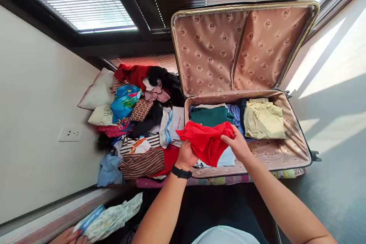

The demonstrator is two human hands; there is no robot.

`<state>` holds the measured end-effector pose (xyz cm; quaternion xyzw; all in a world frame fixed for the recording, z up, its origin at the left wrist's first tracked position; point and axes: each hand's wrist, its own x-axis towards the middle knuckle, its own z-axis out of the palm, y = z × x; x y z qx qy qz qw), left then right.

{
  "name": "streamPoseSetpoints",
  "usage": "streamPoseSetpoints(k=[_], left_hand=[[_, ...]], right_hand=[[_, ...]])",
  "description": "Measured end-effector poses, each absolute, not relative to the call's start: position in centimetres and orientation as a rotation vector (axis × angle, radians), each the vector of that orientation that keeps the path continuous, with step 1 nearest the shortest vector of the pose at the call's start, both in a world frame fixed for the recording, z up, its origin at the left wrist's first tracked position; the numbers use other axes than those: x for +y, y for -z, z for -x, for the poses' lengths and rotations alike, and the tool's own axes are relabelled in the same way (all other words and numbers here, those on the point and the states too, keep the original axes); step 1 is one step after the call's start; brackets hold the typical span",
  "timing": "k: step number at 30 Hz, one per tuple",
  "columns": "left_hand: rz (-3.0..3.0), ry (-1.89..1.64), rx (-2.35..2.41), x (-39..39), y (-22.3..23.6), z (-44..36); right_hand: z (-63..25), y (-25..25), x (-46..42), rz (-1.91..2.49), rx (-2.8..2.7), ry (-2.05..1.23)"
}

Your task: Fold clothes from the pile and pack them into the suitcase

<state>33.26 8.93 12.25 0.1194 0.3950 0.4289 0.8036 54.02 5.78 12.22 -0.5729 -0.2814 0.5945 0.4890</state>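
Note:
A bright red piece of clothing (210, 141), loosely folded, is held up between my two hands over the near left part of the open suitcase (297, 148). My left hand (187, 156), with a black band at the wrist, grips its left lower side. On the right edge, my right hand (236, 143) pinches it with the thumb on top. Below and behind the red cloth lie a dark green folded garment (210, 115) and a pale blue-white one (227, 158), partly covered. Folded khaki clothing (264, 120) sits in the right side of the suitcase.
A heap of mixed clothes (143, 118) lies left of the suitcase, with a white pillow (98, 89) behind it. At lower left, another person's hand (68, 236) holds a patterned cloth (111, 215). The raised lid (211, 49) leans toward the window blinds. A wall socket (71, 134) is at left.

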Motion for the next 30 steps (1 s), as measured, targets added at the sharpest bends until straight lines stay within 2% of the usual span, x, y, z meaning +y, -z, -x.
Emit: streamPoseSetpoints(k=[4,8,11,15,24,30], left_hand=[[-0.285,-0.9,0.876,8.2,-12.6,-35.9],[-0.269,-0.838,0.918,7.7,-12.7,-38.2],[-0.29,-0.775,0.958,7.0,-12.2,-39.2],[-0.275,-0.773,1.028,5.6,-11.3,-40.0],[-0.213,-0.735,1.042,-0.4,-9.9,-41.2],[-0.383,-0.957,1.195,-0.3,-9.3,-37.7]], right_hand=[[-57.3,-12.9,4.7,1.367,-0.514,-1.48],[-60.3,-13.7,3.8,1.298,-0.445,-1.69],[-62.1,-13.2,2.9,1.252,-0.394,-1.833],[-63.3,-11.7,1.3,1.205,-0.291,-1.839],[-61.5,-9.1,-3.5,1.233,-0.108,-1.931],[-58.3,-10.2,-2.3,1.254,-0.267,-1.996]])
